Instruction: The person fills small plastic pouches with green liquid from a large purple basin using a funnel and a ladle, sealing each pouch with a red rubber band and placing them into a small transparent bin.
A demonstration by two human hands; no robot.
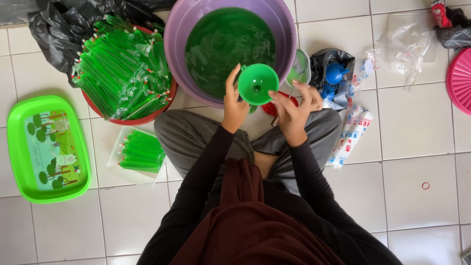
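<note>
While the left hand (234,105) pinches the rim of a green funnel (257,84) to keep it level, the right hand (293,109) curls half-closed beside it, seemingly gripping something thin. Just beyond sits a purple basin (289,37) of green liquid; filled green tubes (122,71) are heaped far left.

Seated cross-legged on the white tiled floor (417,122), the person holds a green funnel (257,83) between left hand (234,100) and right hand (294,105), just before a purple basin (179,29) of green liquid, with a red bowl (142,119) of filled green tubes (122,71) alongside.
</note>
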